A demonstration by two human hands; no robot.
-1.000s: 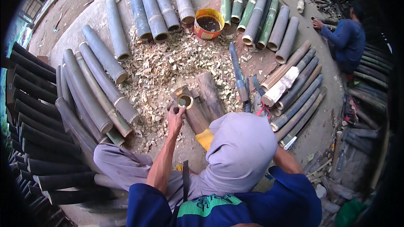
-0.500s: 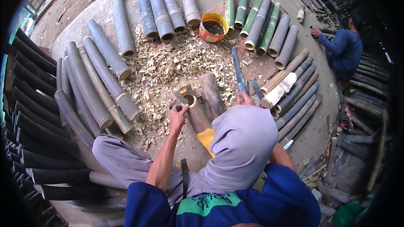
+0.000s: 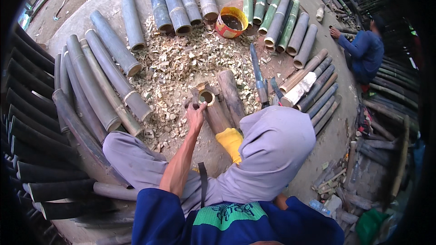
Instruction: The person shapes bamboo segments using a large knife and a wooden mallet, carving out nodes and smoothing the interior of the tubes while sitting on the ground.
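My left hand point(image 3: 196, 115) is closed on the open end of a short bamboo tube point(image 3: 217, 117), thumb and forefinger at its rim. The tube slants up from a yellow cloth point(image 3: 230, 141) between my legs, its mouth against a dark wooden block point(image 3: 195, 93). Beside it lies a rough log point(image 3: 231, 95). To the right a machete point(image 3: 257, 70) rests on the ground, its handle end near my right knee. My right hand is hidden behind my leg; only a bit of the right forearm point(image 3: 281, 201) shows.
Pale bamboo chips point(image 3: 181, 59) cover the ground ahead. Cut bamboo tubes point(image 3: 97, 86) fan out around me, with green ones point(image 3: 261, 2) at the far right. A yellow-red bucket point(image 3: 230, 23) holds dark liquid. A person in blue point(image 3: 363, 50) crouches at the right.
My right hand has let go of the machete handle and withdrawn behind my leg. My left hand stays at the tube's mouth, and my right knee has shifted right.
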